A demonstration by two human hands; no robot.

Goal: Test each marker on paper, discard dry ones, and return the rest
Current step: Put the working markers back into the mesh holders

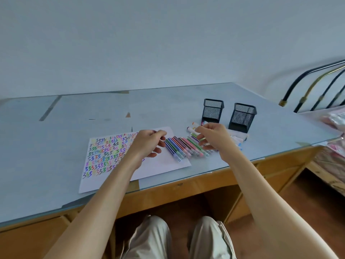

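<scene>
While both hands hover above the desk, left hand loosely curled over scribbled paper, right hand fingers spread above a row of markers, neither grip visibly holding anything.

The scene was evenly lit by soft, cool daylight, bright without harsh glare. The counter had a pale, dull sheen, and shadows under the hands were faint. Wide-angle distortion bent the counter edge and curved the bed rails at the far right. Fine detail was soft: the markers looked slightly blurred, and the fingers too.
</scene>
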